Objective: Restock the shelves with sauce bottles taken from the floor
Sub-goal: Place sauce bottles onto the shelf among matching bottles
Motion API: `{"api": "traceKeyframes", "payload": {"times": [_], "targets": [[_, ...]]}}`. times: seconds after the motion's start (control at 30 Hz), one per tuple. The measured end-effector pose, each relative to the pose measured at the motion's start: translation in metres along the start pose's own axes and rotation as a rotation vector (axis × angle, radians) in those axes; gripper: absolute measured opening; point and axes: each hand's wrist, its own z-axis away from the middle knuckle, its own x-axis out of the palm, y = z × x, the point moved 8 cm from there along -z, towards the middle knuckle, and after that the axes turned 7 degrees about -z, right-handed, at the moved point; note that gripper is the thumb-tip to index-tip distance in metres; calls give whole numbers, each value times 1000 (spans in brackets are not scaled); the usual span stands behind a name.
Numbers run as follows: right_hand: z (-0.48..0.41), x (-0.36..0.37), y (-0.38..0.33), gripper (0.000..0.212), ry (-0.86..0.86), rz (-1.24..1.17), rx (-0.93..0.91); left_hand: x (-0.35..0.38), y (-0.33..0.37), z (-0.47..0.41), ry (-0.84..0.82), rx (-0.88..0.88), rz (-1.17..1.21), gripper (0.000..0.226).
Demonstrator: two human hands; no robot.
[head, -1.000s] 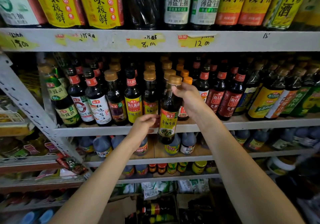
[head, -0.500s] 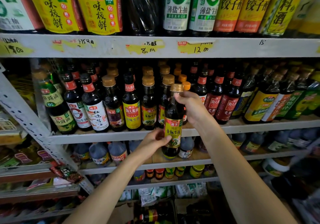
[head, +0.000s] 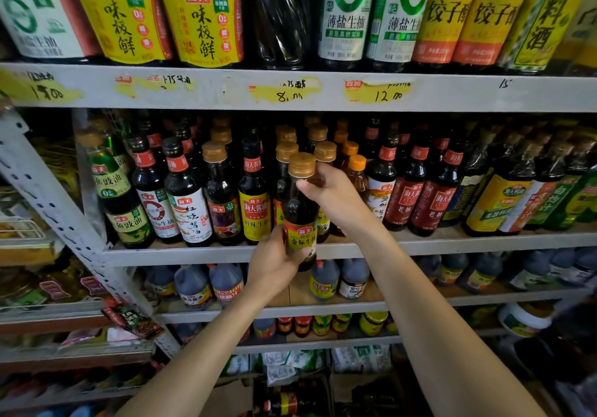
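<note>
A dark sauce bottle with a gold cap and a red-and-yellow label hangs upright in front of the middle shelf, its base below the shelf's front lip. My right hand grips its neck just under the cap. My left hand holds its lower body and label from the left. Behind it stand rows of like gold-capped bottles.
Large bottles fill the top shelf, which carries yellow price tags. Red-capped dark bottles stand right of my hands, other sauce bottles to the left. Jugs sit on the shelf below. More bottles lie on the floor.
The bottle first dropped away from the shelf edge, then rose again slightly. My left hand went from touching its label to holding the lower body. The view tilted up a little.
</note>
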Motion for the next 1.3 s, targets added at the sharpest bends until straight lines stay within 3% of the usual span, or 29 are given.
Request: {"api": "traceKeyframes", "payload": {"times": [0.13,0.27,0.43,0.7,0.93,1.07,1.2,1.3], "targets": [[-7,7,-4,39,-20,163,7,-16,-9,-4,136,13,-246,53],[-12,1,-5,29,114,197,-10,-24,0,-9,194,90,-434,52],[-24,6,-7,28,156,244,19,-29,-2,-12,184,37,-542,53],[-29,6,-4,29,175,293,26,-18,-12,-9,159,-89,-423,50],[-36,6,-3,30,190,340,22,-15,-11,-11,195,-81,-380,44],[-45,13,-14,43,119,449,23,-14,-13,-9,211,-90,-358,40],[-50,16,-31,80,24,578,-27,-10,-16,-9,220,-103,-283,35],[-50,14,-36,72,-3,654,-52,-7,-21,-11,223,-106,-231,35]]}}
